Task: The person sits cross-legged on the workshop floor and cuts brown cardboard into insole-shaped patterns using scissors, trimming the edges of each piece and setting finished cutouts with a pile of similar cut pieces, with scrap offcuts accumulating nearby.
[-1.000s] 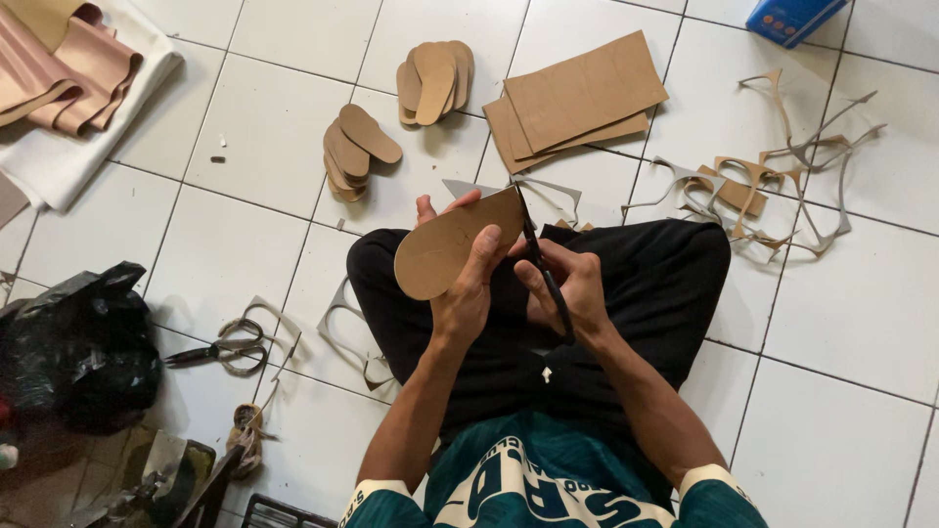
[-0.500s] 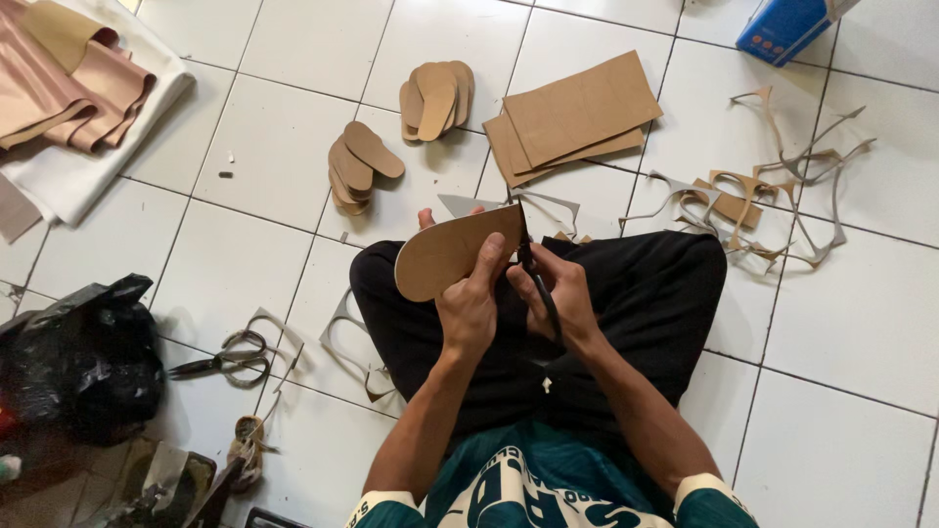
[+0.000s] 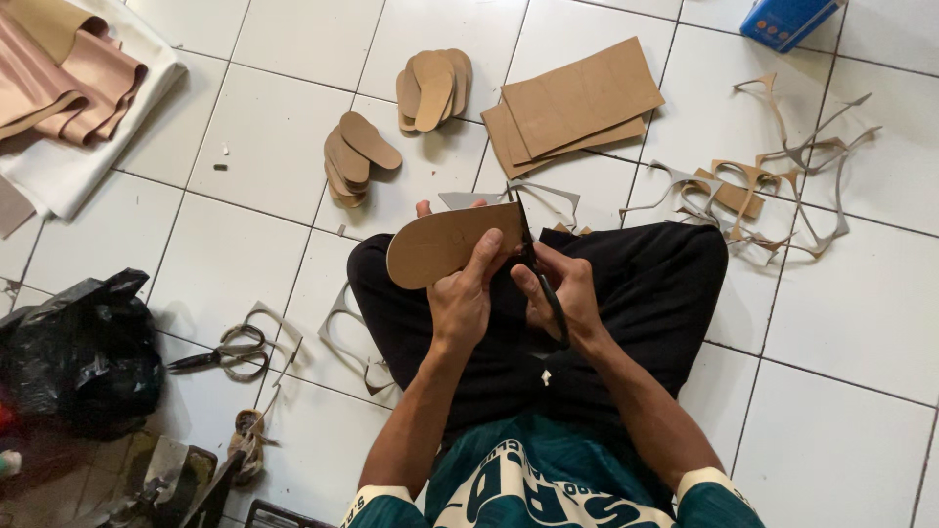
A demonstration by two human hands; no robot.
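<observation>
I sit cross-legged on a white tiled floor. My left hand (image 3: pixel 460 293) grips a tan cardboard piece (image 3: pixel 440 244), rounded like a shoe sole at its left end, held above my lap. My right hand (image 3: pixel 562 293) holds black scissors (image 3: pixel 533 264) whose blades meet the straight right edge of that piece. Two piles of finished sole-shaped cutouts lie ahead, one pile (image 3: pixel 354 156) nearer and another (image 3: pixel 435 88) farther back. A stack of flat cardboard sheets (image 3: pixel 577 108) rests beyond my right knee.
Cardboard offcut strips (image 3: pixel 773 186) litter the floor at right, more (image 3: pixel 342 332) by my left knee. A second pair of scissors (image 3: pixel 220 354) lies at left beside a black plastic bag (image 3: pixel 83 352). Folded tan material on white cloth (image 3: pixel 68 98) sits top left; a blue box (image 3: pixel 787 20) top right.
The cardboard piece has turned flatter and lower in my left hand, and the scissors have shifted along its right edge. Everything on the floor stays put.
</observation>
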